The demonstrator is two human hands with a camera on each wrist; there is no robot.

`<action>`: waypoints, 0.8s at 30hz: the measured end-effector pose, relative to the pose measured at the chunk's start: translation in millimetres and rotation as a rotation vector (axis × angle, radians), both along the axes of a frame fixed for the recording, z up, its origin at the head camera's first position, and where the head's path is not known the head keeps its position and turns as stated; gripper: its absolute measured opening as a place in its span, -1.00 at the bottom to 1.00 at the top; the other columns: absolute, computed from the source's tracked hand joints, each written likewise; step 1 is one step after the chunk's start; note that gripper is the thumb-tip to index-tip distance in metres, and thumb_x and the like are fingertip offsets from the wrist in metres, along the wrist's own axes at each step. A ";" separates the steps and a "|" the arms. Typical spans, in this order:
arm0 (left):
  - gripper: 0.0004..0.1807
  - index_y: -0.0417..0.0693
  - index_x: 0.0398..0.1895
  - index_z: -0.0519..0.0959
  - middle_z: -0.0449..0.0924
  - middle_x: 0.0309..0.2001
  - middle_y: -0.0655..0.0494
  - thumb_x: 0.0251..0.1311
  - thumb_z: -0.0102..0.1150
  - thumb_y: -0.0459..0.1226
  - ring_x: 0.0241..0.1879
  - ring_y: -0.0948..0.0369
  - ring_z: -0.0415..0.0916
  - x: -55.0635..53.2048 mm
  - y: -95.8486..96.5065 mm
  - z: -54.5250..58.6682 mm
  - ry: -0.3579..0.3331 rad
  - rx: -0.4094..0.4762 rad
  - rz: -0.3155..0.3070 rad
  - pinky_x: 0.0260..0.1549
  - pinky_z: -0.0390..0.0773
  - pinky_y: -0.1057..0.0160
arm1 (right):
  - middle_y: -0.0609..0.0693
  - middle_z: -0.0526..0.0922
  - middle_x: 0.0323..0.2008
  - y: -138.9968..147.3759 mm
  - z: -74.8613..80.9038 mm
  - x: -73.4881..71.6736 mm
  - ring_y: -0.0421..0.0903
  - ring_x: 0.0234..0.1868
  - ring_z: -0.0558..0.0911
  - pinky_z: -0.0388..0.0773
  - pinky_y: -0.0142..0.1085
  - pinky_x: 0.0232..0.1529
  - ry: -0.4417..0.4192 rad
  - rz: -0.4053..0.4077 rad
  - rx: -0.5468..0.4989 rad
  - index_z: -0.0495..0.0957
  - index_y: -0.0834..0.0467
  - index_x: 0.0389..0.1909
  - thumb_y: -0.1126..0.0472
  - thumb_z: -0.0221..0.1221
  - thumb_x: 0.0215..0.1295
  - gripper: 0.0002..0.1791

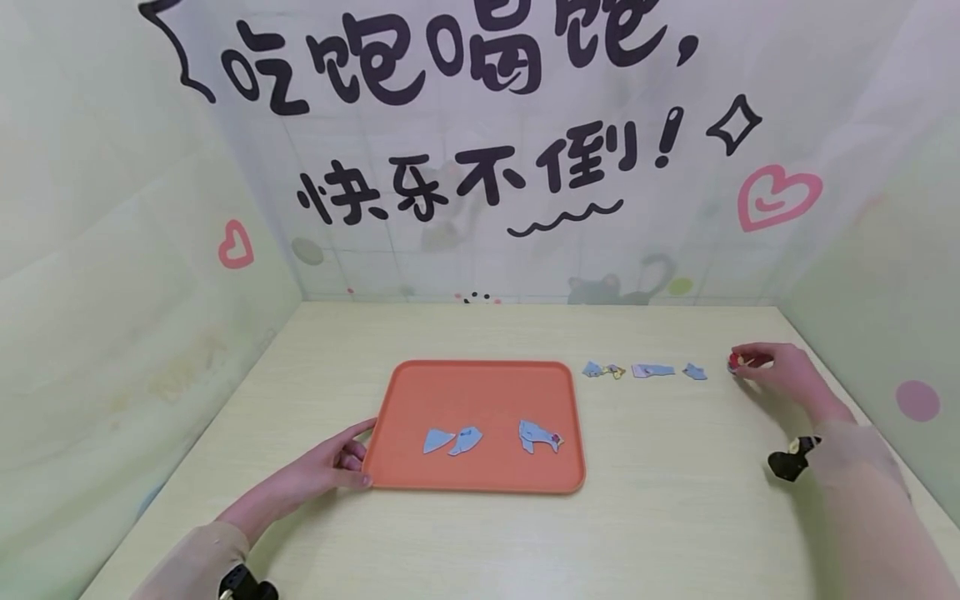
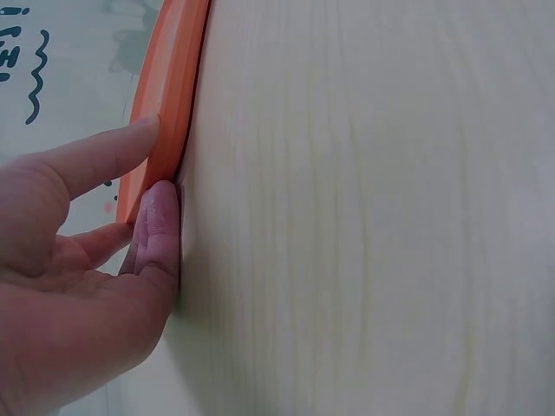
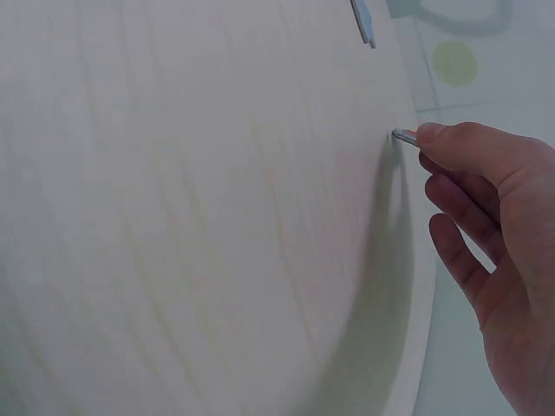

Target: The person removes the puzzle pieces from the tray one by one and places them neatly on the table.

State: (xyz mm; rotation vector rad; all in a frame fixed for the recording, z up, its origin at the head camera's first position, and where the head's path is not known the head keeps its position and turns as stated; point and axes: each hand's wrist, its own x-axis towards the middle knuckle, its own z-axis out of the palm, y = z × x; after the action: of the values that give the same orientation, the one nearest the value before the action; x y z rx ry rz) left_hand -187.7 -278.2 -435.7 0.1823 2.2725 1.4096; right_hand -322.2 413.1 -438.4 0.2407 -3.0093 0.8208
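Note:
My left hand holds the near-left corner of an orange tray. In the left wrist view, the thumb lies on the outside of the tray's rim, with fingertips at its lower edge. Three blue puzzle pieces lie in the tray: a pointed one, a curved one and a larger one with a red spot. At the far right, my right hand pinches a puzzle piece with red on it between thumb and forefinger. The right wrist view shows this puzzle piece edge-on, close over the table.
Right of the tray, more puzzle pieces lie in a row: a blue-and-yellow group, a long one and a small blue one. Fabric walls with printed writing enclose the pale wooden table at the back and sides.

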 end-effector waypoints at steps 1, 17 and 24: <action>0.05 -0.11 0.59 -0.08 0.26 -0.01 -0.09 0.13 0.39 -0.30 -0.12 0.18 0.31 0.0 0.0 -0.2 0.001 -0.001 0.000 -0.18 0.42 0.35 | 0.33 0.65 -0.07 0.7 -2.4 -0.1 0.10 -0.07 0.58 0.37 -0.26 -0.14 -0.017 -0.002 -0.003 0.50 0.37 0.20 0.07 0.27 0.31 -0.43; 0.05 -0.08 0.59 -0.08 0.26 -0.01 -0.08 0.14 0.38 -0.30 -0.11 0.18 0.30 0.7 0.2 -1.1 -0.009 0.001 0.006 -0.19 0.42 0.34 | 0.10 0.63 -0.07 7.1 -25.5 6.5 -0.53 -0.29 0.42 0.39 -0.57 -0.25 -0.035 -0.054 -0.148 0.48 0.29 0.22 -0.10 0.23 0.33 -0.36; 0.05 -0.10 0.59 -0.07 0.26 -0.01 -0.09 0.14 0.38 -0.31 -0.11 0.17 0.31 0.1 1.4 -0.4 -0.008 0.004 0.006 -0.19 0.43 0.34 | -0.41 0.51 -0.16 9.1 -28.7 10.0 -0.47 -0.24 0.43 0.36 -0.57 -0.19 -0.079 -0.063 -0.250 0.41 0.27 0.28 -0.13 0.21 0.34 -0.32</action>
State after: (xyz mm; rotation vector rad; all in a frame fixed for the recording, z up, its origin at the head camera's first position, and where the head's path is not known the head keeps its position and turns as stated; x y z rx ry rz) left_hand -187.6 -276.8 -436.2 0.1705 2.2656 1.4157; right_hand -312.2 422.3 -467.1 0.1105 -2.9251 1.2132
